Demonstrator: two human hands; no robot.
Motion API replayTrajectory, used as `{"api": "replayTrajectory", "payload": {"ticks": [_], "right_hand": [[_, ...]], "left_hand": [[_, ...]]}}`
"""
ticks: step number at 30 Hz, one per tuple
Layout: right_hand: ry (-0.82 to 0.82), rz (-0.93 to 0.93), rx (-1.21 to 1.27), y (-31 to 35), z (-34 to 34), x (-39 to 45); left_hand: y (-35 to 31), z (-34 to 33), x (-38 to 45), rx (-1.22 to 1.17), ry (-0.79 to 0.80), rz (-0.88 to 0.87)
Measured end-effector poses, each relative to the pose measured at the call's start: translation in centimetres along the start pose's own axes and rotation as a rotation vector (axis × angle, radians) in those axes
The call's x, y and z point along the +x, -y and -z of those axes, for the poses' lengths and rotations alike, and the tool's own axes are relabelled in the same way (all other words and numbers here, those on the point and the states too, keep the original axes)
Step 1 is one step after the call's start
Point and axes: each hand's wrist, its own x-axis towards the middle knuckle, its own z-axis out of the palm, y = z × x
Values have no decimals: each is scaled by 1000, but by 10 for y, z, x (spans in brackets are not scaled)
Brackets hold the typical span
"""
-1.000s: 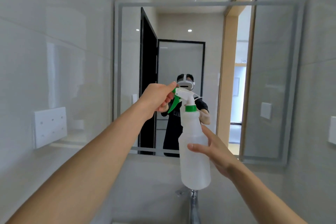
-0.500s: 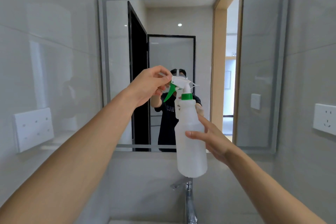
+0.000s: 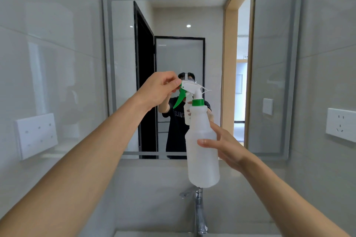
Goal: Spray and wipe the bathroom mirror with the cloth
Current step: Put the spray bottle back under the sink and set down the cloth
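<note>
- Bottle: translucent spray bottle (image 3: 203, 148) held upright, raised in front of the mirror (image 3: 269, 75), above the tap (image 3: 198, 208).
- Right hand (image 3: 225, 146) cups its body loosely, fingers half spread, steadying it.
- Left hand (image 3: 159, 90) pinches the nozzle tip, probably adjusting the spray; green trigger (image 3: 180, 98) hangs untouched.
- Cloth not in sight.

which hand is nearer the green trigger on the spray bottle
Left. The left hand pinches the nozzle tip right above the green trigger; the right hand is lower, holding the spray bottle body.
</note>
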Motion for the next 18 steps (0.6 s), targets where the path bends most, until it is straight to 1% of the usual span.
{"api": "replayTrajectory", "payload": {"ticks": [3,7,13,18], "right_hand": [[1,0,17,2,-2,-2],[-11,-4,21,5,-7,-6],[-82,-18,11,9,-15,-7],[-214,27,10,20,-22,5]], "left_hand": [[-3,1,-3,33,-28,-82],[-5,1,-7,-33,-40,-73],[-3,-7,-23,-143,-83,75],[3,-6,-44,-162,-126,236]]}}
